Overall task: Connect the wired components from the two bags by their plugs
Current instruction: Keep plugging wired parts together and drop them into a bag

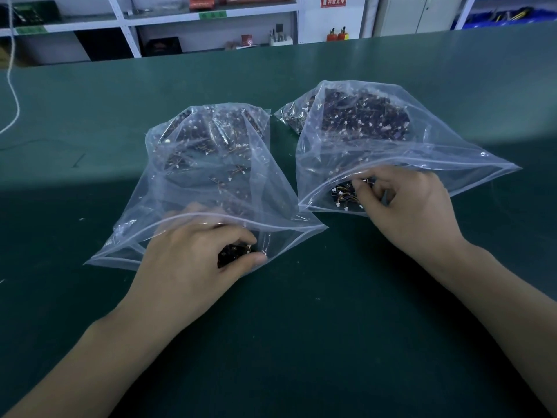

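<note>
The left hand is curled round a dark component in the mouth of the left bag, while wired parts are pinched by the right hand inside the right bag. Both bags are laid side by side on the green table. No plugs are joined yet, so the whole connecting is judged to be left.
</note>
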The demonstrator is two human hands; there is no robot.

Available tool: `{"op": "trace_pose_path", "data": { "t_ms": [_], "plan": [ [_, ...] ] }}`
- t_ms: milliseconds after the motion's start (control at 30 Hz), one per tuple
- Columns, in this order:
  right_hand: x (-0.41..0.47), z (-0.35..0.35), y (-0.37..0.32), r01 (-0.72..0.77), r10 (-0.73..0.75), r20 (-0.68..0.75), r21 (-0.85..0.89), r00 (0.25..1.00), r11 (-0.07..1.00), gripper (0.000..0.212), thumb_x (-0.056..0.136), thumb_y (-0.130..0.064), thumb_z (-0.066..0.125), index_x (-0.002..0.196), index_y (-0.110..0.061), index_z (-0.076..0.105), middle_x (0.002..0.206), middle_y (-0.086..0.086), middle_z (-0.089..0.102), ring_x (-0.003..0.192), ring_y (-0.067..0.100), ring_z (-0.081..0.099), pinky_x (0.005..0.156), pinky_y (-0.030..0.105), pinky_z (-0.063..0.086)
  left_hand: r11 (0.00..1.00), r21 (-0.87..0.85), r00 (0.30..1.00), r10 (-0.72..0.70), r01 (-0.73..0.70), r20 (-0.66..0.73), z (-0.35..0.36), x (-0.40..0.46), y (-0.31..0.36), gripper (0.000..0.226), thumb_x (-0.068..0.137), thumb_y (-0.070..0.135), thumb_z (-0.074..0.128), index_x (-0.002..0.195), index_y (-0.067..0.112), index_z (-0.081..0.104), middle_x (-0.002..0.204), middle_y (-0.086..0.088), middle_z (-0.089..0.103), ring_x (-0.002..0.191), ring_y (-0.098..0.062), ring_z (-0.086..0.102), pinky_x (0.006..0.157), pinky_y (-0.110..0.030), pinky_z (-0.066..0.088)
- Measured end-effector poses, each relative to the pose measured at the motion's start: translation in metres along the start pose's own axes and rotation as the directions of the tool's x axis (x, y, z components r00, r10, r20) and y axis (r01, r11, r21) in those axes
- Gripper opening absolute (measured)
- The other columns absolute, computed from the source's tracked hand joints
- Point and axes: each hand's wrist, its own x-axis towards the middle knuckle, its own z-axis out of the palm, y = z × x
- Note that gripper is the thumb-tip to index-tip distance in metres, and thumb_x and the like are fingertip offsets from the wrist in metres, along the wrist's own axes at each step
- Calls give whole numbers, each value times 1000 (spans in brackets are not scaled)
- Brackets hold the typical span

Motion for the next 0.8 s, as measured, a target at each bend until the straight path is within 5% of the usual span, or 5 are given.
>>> {"op": "trace_pose_path", "data": {
  "t_ms": [200,400,500,633,800],
  "plan": [
    [-2,3,0,10,-9,-16,29,1000,1000,13,98,-25,73,100,-37,78,57,-8,53,59,16,54,59,25,37,998,-47,995,32,-37,-96,-1,0,1,28,91,57,66,85,34,80,79,21,70,82,-10,66,71,-32,51],
    [-7,2,-12,31,-32,15,69,999,997,15,98,-21,72,101,-34,79,54,-9,49,56,15,50,58,29,44,984,-80,962,134,-157,-239,-3,1,0,12,95,34,85,88,23,85,85,15,76,80,-15,72,74,-42,59],
    [-9,0,-19,51,-54,31,95,998,994,12,96,-21,72,98,-30,80,53,-10,50,53,14,50,61,32,49,968,-142,927,146,-206,-347,-3,-1,4,12,94,29,82,92,18,86,89,13,78,82,-12,74,75,-37,60],
    [-13,-4,-29,117,-133,78,189,988,975,8,86,-22,63,82,-22,70,50,-15,43,48,10,46,59,25,38,941,-238,892,118,-241,-437,-1,-3,14,11,90,24,86,92,13,86,91,12,78,80,-6,73,75,-28,58],
    [-24,-1,-43,246,-311,171,319,935,915,13,98,-22,66,105,-16,75,57,-20,42,48,1,43,57,19,35,915,-279,874,137,-292,-466,3,-4,21,10,87,19,88,92,11,85,92,8,79,83,-7,75,75,-27,59]
  ]
}}
